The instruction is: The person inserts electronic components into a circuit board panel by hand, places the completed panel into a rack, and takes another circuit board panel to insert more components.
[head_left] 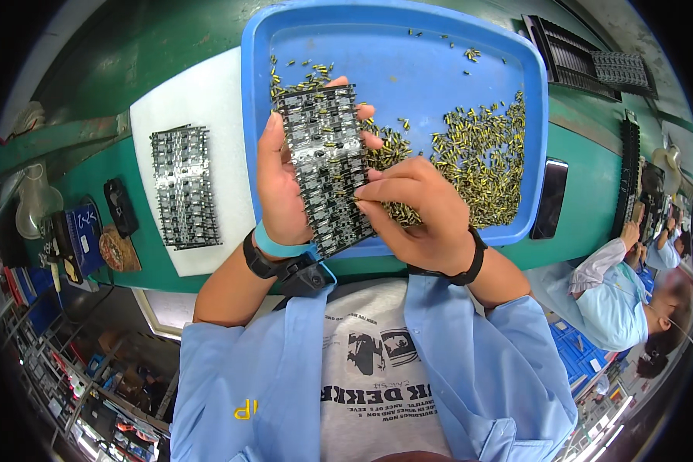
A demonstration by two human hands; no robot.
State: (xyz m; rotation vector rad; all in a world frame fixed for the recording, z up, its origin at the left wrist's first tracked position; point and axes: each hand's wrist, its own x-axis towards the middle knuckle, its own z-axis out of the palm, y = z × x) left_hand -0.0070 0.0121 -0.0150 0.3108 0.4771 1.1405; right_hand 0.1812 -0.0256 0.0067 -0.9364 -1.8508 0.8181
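My left hand (279, 181) holds a circuit board panel (325, 158) from beneath, thumb along its left edge and fingertips showing past the right edge. The panel is dark, with rows of small silvery and black parts, and is tilted over the blue tray (541, 115). At its right edge my right hand (423, 204) pinches thumb and forefinger together against the board. A small yellowish component seems to sit between those fingertips, mostly hidden. Many small yellow-and-black cylindrical components (477, 165) lie loose in the tray, heaped at the right and partly behind my hands.
A second circuit board panel (185, 187) lies on a white foam sheet (227, 100) at the left. Right of the tray are a phone (550, 199) and black racks (570, 58) on the green table (585, 169). Another person (612, 296) works at the far right.
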